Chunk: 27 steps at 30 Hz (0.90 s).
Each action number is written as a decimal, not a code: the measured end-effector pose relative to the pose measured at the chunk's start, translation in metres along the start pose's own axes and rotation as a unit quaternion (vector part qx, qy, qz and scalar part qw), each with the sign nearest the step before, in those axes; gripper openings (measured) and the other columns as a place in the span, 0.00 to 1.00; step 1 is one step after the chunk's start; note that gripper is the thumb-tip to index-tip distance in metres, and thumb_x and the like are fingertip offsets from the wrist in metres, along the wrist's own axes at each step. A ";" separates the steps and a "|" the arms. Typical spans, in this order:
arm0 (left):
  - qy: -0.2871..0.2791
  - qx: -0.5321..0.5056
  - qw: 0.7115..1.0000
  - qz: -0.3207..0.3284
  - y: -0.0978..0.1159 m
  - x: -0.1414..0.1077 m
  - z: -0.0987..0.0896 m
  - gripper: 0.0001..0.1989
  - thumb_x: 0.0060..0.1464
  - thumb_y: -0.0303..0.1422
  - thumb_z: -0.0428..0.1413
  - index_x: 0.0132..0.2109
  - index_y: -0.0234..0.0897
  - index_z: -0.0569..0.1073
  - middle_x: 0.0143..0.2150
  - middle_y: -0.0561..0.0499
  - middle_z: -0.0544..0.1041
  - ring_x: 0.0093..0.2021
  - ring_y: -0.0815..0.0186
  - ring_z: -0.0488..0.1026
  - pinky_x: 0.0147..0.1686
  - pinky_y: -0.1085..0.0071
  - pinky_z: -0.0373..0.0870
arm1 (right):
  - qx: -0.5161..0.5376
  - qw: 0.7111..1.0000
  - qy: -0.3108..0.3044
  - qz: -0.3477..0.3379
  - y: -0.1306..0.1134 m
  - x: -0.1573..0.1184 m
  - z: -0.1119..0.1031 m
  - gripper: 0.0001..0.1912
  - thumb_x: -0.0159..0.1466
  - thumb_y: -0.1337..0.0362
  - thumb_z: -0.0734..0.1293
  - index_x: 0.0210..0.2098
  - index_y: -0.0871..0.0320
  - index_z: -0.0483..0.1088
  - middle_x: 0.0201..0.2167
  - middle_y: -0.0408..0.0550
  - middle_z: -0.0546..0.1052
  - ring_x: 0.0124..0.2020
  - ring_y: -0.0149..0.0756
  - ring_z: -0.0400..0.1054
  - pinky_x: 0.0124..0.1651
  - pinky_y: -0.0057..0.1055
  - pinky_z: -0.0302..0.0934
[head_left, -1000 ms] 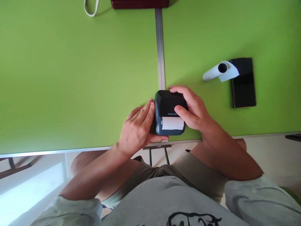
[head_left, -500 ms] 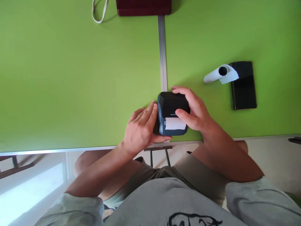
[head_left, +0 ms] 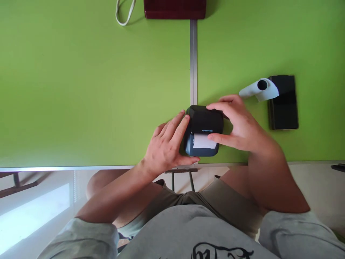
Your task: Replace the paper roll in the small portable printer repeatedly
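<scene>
A small portable printer (head_left: pixel 206 118) with a black lid and dark blue-grey base lies near the table's front edge. A white paper strip (head_left: pixel 203 141) shows at its front. Along the printer's left side, my left hand (head_left: pixel 167 145) rests with fingers stretched and its thumb at the front edge, bracing it. My right hand (head_left: pixel 239 126) spans the right part from above: its fingertips touch the far edge of the lid, and its thumb tip is at the lid's front, over the paper. Whether the lid is slightly raised, I cannot tell.
To the right, a white paper roll (head_left: pixel 250 90) has its loose end over a black phone (head_left: pixel 284 111). A dark red box (head_left: pixel 175 10) and a white cord loop (head_left: pixel 124 22) are at the back. A metal strip (head_left: pixel 193 64) divides the green tabletop (head_left: pixel 81 90).
My right palm has drawn back to the right from the printer, its fingertips still at the lid. My left fingers have spread slightly. The whole view has shifted a little.
</scene>
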State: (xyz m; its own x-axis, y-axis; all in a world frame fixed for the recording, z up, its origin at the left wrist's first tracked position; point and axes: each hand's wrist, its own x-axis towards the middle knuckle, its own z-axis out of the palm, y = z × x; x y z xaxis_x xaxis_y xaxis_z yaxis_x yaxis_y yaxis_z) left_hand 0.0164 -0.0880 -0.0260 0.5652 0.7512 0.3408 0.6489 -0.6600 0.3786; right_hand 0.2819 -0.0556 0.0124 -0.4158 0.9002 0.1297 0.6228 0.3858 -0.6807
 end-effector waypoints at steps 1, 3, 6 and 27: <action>0.004 -0.001 1.000 0.006 0.000 0.000 0.000 0.55 0.60 0.68 0.49 0.76 0.28 0.52 0.72 0.27 0.68 0.68 0.47 0.73 0.61 0.57 0.70 | -0.017 1.000 0.010 -0.002 -0.001 0.000 -0.001 0.35 0.58 0.40 0.75 0.59 0.48 0.75 0.49 0.54 0.71 0.51 0.52 0.72 0.55 0.55 0.72; 0.011 -0.003 1.000 0.018 -0.001 0.000 -0.001 0.51 0.61 0.67 0.49 0.75 0.33 0.54 0.72 0.29 0.68 0.68 0.48 0.72 0.61 0.57 0.70 | -0.045 0.998 0.033 -0.011 -0.002 -0.001 -0.003 0.34 0.58 0.38 0.74 0.58 0.46 0.77 0.43 0.52 0.71 0.44 0.49 0.71 0.50 0.51 0.72; 0.023 -0.015 0.999 0.032 -0.003 0.000 0.000 0.45 0.62 0.64 0.53 0.72 0.38 0.56 0.71 0.30 0.69 0.68 0.49 0.73 0.60 0.57 0.71 | -0.076 0.996 0.046 -0.029 -0.004 -0.003 -0.007 0.32 0.62 0.39 0.73 0.60 0.46 0.77 0.31 0.47 0.74 0.31 0.40 0.68 0.37 0.40 0.67; 0.035 -0.044 0.998 0.037 -0.003 0.001 0.001 0.30 0.63 0.60 0.55 0.56 0.40 0.67 0.74 0.24 0.63 0.67 0.46 0.73 0.57 0.54 0.73 | 0.028 0.983 0.177 0.032 -0.027 0.004 0.000 0.09 0.71 0.54 0.69 0.46 0.50 0.78 0.21 0.40 0.78 0.20 0.32 0.72 0.23 0.32 0.63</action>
State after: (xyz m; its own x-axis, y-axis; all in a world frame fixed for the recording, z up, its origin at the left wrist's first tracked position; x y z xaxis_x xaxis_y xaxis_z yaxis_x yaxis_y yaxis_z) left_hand 0.0153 -0.0857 -0.0275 0.5710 0.6999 0.4290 0.5578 -0.7142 0.4229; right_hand 0.2634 -0.0621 0.0314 -0.1140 0.9404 0.3205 0.5988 0.3224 -0.7331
